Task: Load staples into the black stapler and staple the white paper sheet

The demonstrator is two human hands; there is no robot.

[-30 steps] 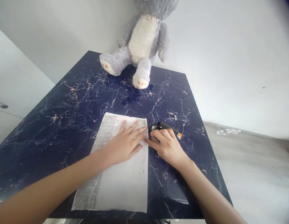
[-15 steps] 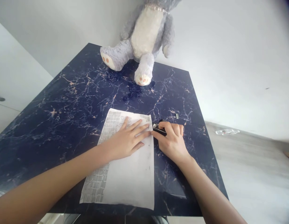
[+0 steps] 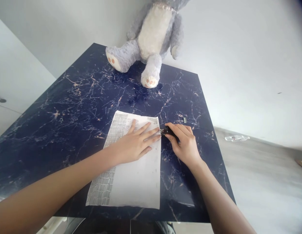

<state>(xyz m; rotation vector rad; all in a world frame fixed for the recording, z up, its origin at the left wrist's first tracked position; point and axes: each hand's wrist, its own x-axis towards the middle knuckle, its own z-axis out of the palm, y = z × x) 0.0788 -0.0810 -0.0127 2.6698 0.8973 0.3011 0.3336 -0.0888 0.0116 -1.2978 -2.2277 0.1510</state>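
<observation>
A white sheet of paper [image 3: 135,185] with a grey brick-like pattern down its left side lies on the table; whether more sheets lie under it I cannot tell. My left hand [image 3: 133,143] rests flat on its upper part, fingers spread. At the paper's right edge, my right hand [image 3: 185,143] is closed around a small black stapler [image 3: 168,130]. The stapler's metal front end points left and meets the paper's edge near my left fingertips. Much of its body is hidden under my fingers. Just beyond my right hand lies a small strip of staples [image 3: 185,120].
A big grey plush toy [image 3: 154,31] sits at the far end of the dark blue marbled table [image 3: 87,97], against the wall. A clear plastic item [image 3: 237,138] lies on the floor to the right. A door handle [image 3: 1,100] shows at far left.
My right hand has shifted its grip on the stapler, with the fingers now stretched over its top and the thumb below. My left hand still presses the paper.
</observation>
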